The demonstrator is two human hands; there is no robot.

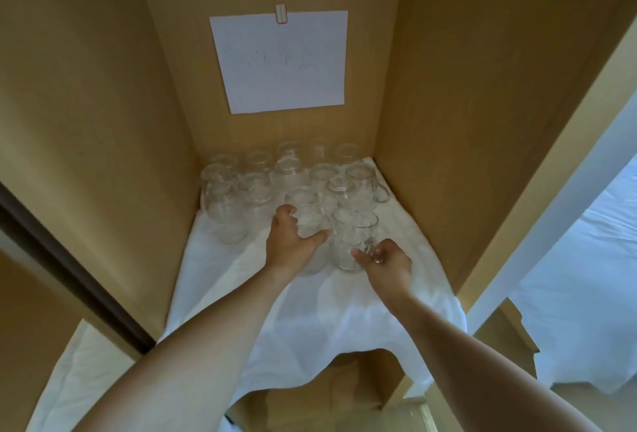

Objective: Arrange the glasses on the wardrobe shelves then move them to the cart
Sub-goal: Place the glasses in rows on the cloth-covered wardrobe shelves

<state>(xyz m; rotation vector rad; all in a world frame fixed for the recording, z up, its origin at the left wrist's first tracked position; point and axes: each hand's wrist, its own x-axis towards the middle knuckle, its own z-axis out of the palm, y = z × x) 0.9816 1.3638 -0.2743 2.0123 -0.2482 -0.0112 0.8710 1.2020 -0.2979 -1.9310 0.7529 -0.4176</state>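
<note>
Several clear glass mugs stand in rows at the back of a wardrobe shelf covered by a white cloth. My left hand grips one clear glass at the front of the group, fingers and thumb curled round its side. Just to its right stands another glass mug. My right hand pinches that mug's handle on its right side. Both glasses appear to rest on the cloth.
Wooden wardrobe walls close in the shelf on the left, back and right. A white paper sheet is taped to the back panel. The cloth hangs over the shelf's front edge. A white bed lies to the right.
</note>
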